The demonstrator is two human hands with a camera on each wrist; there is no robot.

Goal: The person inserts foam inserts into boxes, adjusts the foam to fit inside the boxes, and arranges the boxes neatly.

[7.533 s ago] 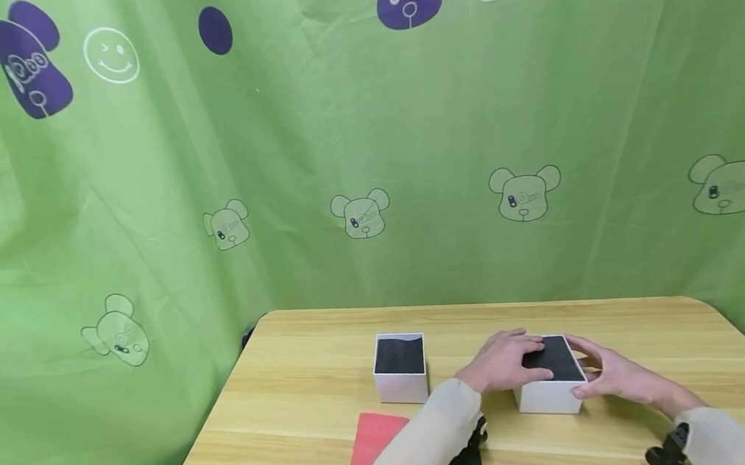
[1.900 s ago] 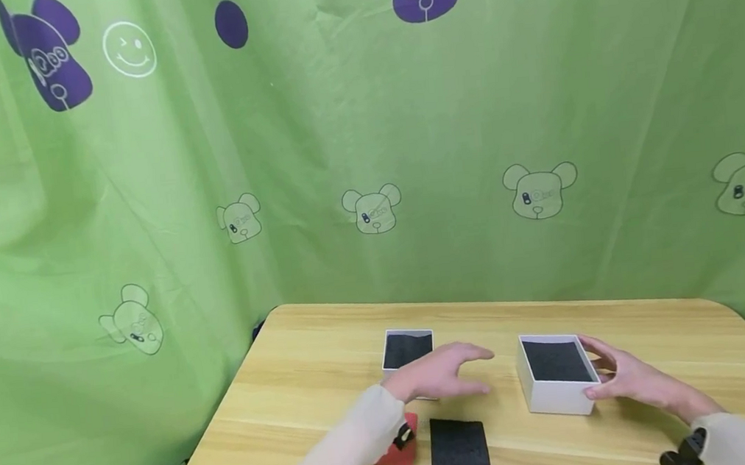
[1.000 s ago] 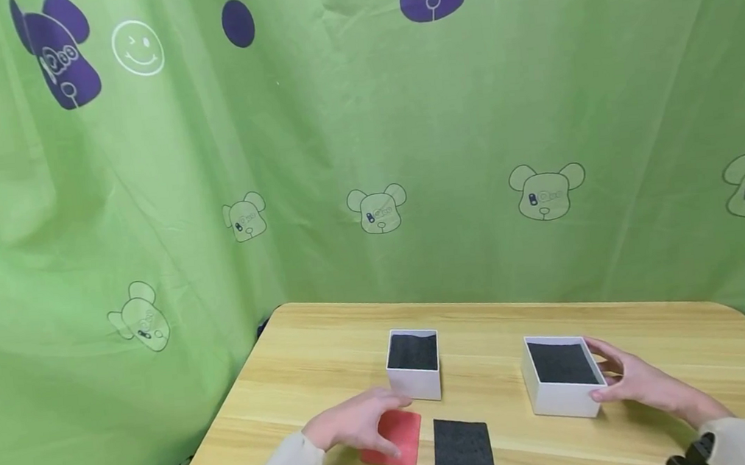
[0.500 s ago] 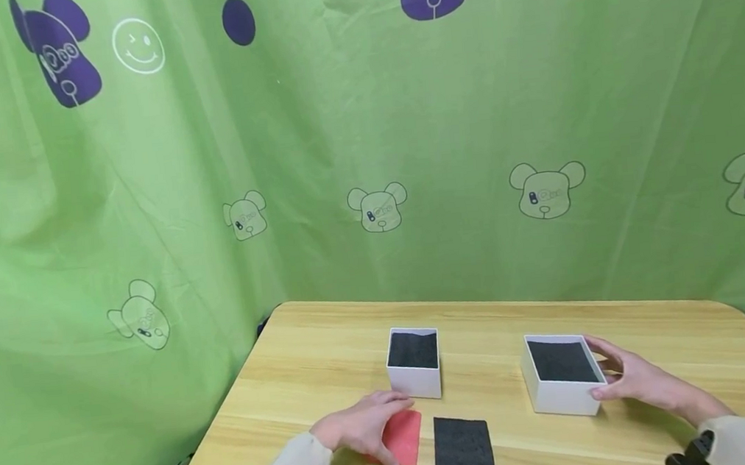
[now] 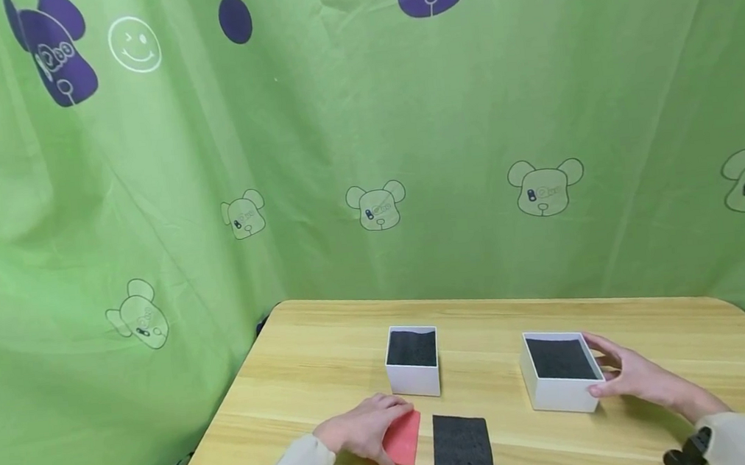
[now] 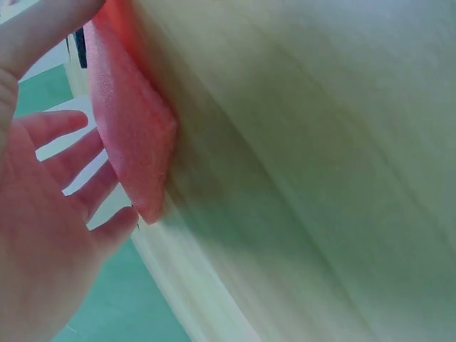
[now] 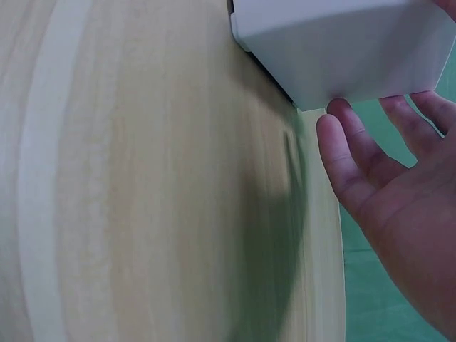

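Left hand (image 5: 362,434) down on the near part of the wooden worktop (image 5: 330,354), fingers laid over the left part of a red foam pad (image 5: 405,438). In the left wrist view, pad (image 6: 132,128) lifted at one edge, thumb on one face and straightened fingers (image 6: 68,153) spread behind the other: a loose grip, apart rather than clamped, touching the foam. Just right of the red pad, close beside it, a black foam square (image 5: 462,447) lying flat on the wood.

Right hand (image 5: 627,376) at the right flank of a white open box (image 5: 560,381) lined with black foam. Thumb against the near right corner, fingers reaching along the far right rim. In the right wrist view, fingertips (image 7: 349,153) by the box's white wall (image 7: 342,43), fingers fairly straight and parted; grip relaxed, resting against the box rather than closed round it.

Second, smaller white box (image 5: 413,360) well left of the first, also black-lined, standing just beyond the red pad and apart from both hands. Pale long sleeves on both forearms. Black strap gear at the right wrist (image 5: 683,454), at the bottom edge of the head view. Behind and left of the worktop, a green curtain (image 5: 469,120) printed with bear faces, smileys and purple shapes.
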